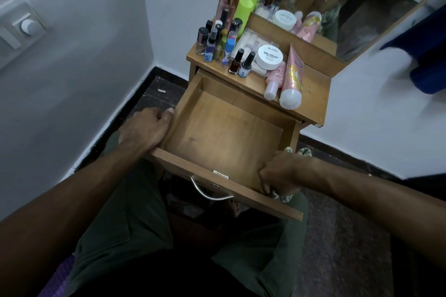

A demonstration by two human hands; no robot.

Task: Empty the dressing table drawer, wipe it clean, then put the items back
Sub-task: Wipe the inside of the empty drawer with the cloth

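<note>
Wooden drawer (224, 128) pulled out toward person, empty.

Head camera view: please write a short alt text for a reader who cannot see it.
An empty wooden drawer stands pulled out; the left hand holds its left wall and the right hand grips a cloth at its front right corner. Cosmetics, including a nail polish jar, crowd the tabletop behind.
</note>
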